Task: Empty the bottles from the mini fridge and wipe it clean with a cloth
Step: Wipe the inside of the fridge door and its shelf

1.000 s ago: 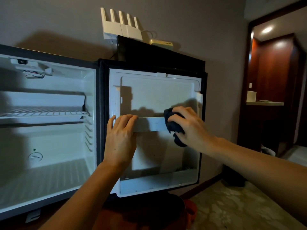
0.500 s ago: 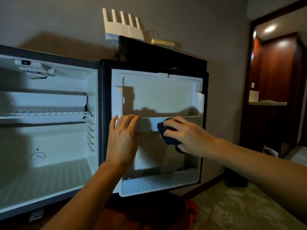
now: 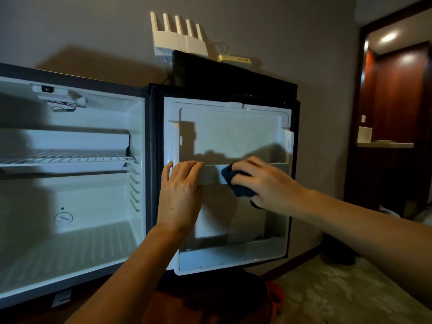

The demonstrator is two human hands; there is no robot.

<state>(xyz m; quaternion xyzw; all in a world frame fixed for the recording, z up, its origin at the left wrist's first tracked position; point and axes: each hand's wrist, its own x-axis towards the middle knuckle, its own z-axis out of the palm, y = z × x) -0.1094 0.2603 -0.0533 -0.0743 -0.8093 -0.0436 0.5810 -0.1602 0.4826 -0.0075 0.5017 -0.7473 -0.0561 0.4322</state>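
Note:
The mini fridge point(image 3: 70, 202) stands open with a white, empty interior and one wire shelf point(image 3: 67, 159). Its door point(image 3: 233, 134) is swung wide to the right, inner side facing me. My left hand point(image 3: 180, 195) lies flat with its fingers hooked over the left end of the door's white shelf rail point(image 3: 211, 175). My right hand point(image 3: 266, 183) presses a dark cloth point(image 3: 236, 183) against the middle of that rail. No bottles are in view.
A white router with several antennas point(image 3: 180, 36) and a small beige box point(image 3: 235, 59) sit on a dark unit behind the door. A doorway point(image 3: 395, 127) opens at the right onto dark wood panels. Patterned carpet point(image 3: 327, 293) covers the floor below.
My right hand has slid the cloth leftward along the door rail, from its right end toward the middle. My left hand has kept its hold on the rail.

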